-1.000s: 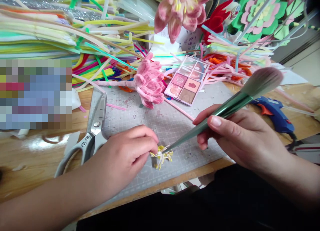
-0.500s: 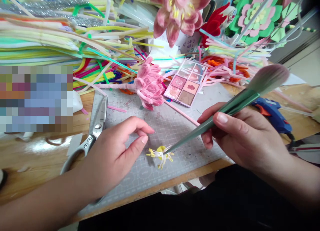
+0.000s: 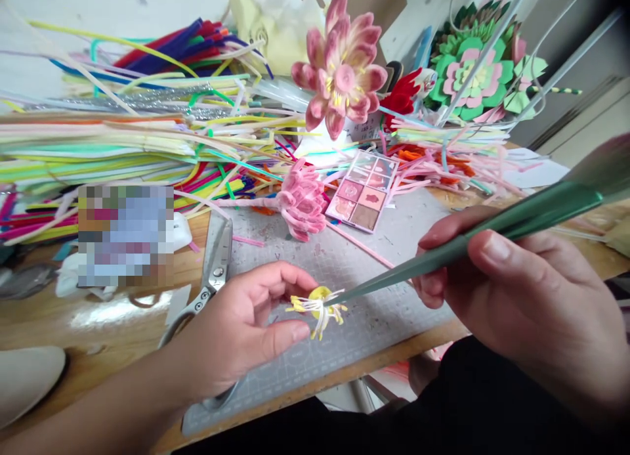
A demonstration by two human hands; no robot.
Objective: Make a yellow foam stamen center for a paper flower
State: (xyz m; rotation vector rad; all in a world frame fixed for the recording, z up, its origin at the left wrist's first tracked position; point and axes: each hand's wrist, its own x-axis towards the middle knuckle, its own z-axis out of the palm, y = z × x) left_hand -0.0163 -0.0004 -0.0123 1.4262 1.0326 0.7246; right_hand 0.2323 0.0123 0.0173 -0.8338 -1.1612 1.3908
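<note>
My right hand [image 3: 536, 284] grips a makeup brush [image 3: 472, 245] by its green handle, bristles up to the right. The handle's thin tip points down-left to a small bunch of white flower stamens with yellow ends [image 3: 322, 307], and appears to touch its middle. My left hand [image 3: 260, 324] is just left of the bunch, thumb and fingers parted; whether a fingertip touches it I cannot tell. Partly behind my left hand lie silver scissors [image 3: 219, 264]. Beyond the hands, a pink fuzzy flower [image 3: 302, 202] rests on its side near an eyeshadow palette [image 3: 361, 192].
A grey cutting mat [image 3: 408, 310] covers the wooden table's front. Bundles of coloured pipe cleaners [image 3: 98, 140] fill the back left. A larger pink flower [image 3: 344, 67] rises at the back, with green-and-pink paper flowers [image 3: 475, 77] to its right. A blurred patch [image 3: 125, 235] hides something at left.
The camera view has shifted, showing more of the back wall. My left thumb and fingers have spread wider and come closer to the stamens. The brush stays in my right hand, held lower.
</note>
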